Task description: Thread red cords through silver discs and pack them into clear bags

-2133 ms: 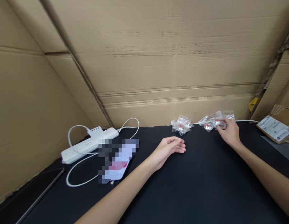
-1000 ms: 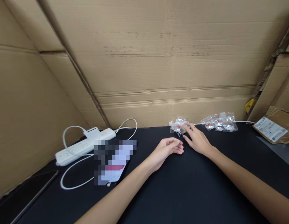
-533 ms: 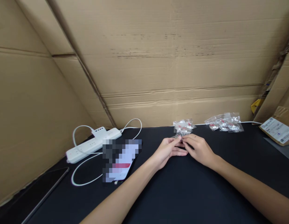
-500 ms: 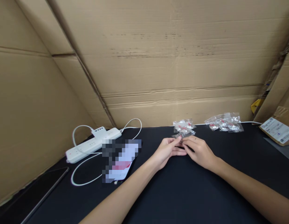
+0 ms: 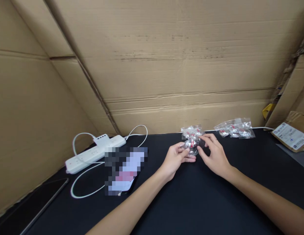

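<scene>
A small clear plastic bag (image 5: 191,144), with a round silvery item marked in red inside, is between my hands above the black table (image 5: 188,202). The fingers and thumb of my left hand (image 5: 175,159) close on its left and lower side. At its right edge, my right hand (image 5: 215,154) grips the bag with thumb and forefinger, the two fingertips somewhat apart. Just behind lies a pile of similar clear bags (image 5: 190,130), partly covered by the held one. Further right is a second pile of such bags (image 5: 236,129), each showing silvery and red parts.
A white power strip (image 5: 95,154) with a plugged-in charger and looping white cable (image 5: 79,197) lies left. Beside it is a phone (image 5: 128,171), its screen blurred. A dark tablet-like slab (image 5: 41,202) sits far left. A labelled parcel (image 5: 292,136) stands right; cardboard walls (image 5: 181,71) surround the table.
The bag, mostly hidden between the fingers before, now shows its silvery and red content. My right hand has shifted right and its fingers have spread. The view has moved slightly.
</scene>
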Available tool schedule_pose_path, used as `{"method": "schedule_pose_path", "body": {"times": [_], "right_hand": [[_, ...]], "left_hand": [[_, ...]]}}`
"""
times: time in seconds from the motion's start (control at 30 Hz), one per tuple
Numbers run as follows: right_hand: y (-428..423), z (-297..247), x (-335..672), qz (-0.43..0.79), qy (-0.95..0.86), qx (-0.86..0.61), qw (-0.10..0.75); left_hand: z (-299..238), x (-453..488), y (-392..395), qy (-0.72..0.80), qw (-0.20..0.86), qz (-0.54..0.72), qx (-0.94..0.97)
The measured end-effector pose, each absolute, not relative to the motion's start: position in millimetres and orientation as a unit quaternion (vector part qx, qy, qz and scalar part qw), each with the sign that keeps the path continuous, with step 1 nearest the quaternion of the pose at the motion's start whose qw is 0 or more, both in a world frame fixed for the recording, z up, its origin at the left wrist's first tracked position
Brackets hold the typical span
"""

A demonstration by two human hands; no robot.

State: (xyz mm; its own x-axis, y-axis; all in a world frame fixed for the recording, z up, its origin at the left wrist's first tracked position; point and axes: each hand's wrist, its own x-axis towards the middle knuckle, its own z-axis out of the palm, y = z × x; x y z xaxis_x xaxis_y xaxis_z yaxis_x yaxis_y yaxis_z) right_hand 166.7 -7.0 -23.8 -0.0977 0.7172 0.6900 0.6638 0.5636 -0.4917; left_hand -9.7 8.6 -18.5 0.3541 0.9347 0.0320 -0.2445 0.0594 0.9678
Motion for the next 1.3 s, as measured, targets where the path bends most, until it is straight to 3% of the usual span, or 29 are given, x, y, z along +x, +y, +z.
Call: {"method": "schedule_pose_path", "body": {"times": [0.37, 0.67, 1.03, 1.3], "right_hand": [[2.3, -19.7, 174.6, 0.353, -0.578, -0.486, 0.552], [-5.5, -12.5, 168.1, 0.672, -0.404, -0.324, 0.529], [-14.1, -19.9, 153.9, 0.766, -0.333, -0.270, 0.479], [-10.1, -23.0, 156.1, 0.737, -0.337, -0.278, 0.515]], "left_hand": [[-14.0, -10.1, 10.3, 0.360, 0.569, 0.501, 0.544], [-4.9, -11.0, 10.6, 0.383, 0.516, 0.539, 0.545], [6.9, -7.6, -1.0, 0.353, 0.432, 0.574, 0.600], [0.5, -9.4, 2.0, 0.358, 0.443, 0.552, 0.609]]}}
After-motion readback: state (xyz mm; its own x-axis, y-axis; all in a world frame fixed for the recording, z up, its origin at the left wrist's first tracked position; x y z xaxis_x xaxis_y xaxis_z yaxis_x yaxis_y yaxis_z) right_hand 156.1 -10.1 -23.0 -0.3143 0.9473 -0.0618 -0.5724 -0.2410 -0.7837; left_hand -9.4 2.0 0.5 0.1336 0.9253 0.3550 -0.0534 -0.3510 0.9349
